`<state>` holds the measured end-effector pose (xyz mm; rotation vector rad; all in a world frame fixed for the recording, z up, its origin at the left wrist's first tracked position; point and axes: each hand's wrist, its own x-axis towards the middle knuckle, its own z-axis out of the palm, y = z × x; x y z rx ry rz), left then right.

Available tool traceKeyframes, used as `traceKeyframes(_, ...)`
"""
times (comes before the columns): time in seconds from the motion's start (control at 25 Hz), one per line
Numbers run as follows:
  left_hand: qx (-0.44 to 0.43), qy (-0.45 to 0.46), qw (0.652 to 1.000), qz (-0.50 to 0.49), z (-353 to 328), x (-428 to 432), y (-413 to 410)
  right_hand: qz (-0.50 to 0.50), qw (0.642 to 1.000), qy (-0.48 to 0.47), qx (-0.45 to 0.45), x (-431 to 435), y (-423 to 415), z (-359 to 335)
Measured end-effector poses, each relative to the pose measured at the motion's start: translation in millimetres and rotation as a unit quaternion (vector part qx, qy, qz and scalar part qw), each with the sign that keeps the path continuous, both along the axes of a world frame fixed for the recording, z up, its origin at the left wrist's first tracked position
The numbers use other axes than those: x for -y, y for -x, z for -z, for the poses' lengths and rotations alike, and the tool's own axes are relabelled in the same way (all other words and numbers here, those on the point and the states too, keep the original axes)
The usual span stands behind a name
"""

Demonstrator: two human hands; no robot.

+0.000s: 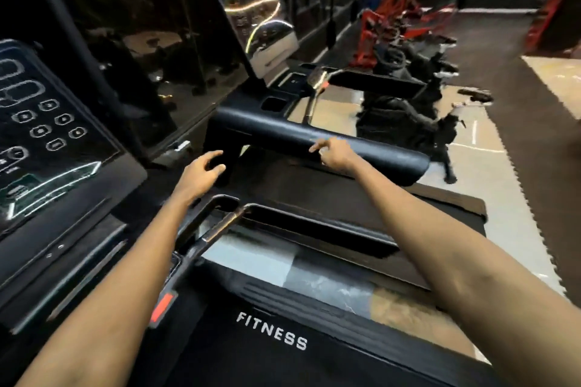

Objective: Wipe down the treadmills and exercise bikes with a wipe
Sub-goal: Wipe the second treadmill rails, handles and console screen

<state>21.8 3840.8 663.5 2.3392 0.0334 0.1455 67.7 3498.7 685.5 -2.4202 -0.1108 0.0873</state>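
I am standing on a black treadmill with FITNESS (271, 334) printed on its deck cover and its console (47, 135) at my left. My right hand (334, 156) rests on the padded black handrail (276, 130) of the neighbouring treadmill. Its index finger is stretched out and the other fingers are bent underneath, hidden. No wipe shows plainly. My left hand (201, 170) hovers near that rail's upright with fingers loosely spread, holding nothing. Black exercise bikes (408, 116) stand beyond the rail.
The neighbouring treadmill's glossy console (257, 19) rises at centre top. A metal grip bar (220, 229) and a red safety clip (162, 308) lie below my left forearm. Red gym machines (396, 12) fill the far back. Dark rubber mat flooring (534, 151) runs along the right.
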Motion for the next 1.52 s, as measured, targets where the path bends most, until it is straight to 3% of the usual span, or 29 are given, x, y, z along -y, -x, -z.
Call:
traceKeyframes(0.28, -0.011, -0.01, 0.994, 0.11, -9, 139, -43, 0.144, 0.986, 0.072, 0.042, 170, 40, -27)
traceKeyframes(0.56, 0.026, -0.007, 0.981, 0.191, -38, 234, -76, 0.249, 0.964, 0.076, 0.063, 265, 71, -43)
traceKeyframes(1.16, 0.041, -0.025, 0.989, 0.138, -60, 406, -113, 0.216, 0.971, 0.026, 0.1, 454, 11, -47)
traceKeyframes(1.52, 0.031, -0.017, 0.996, 0.088, -71, 446, -156, 0.193, 0.976, -0.009, 0.099, 500, -65, -45)
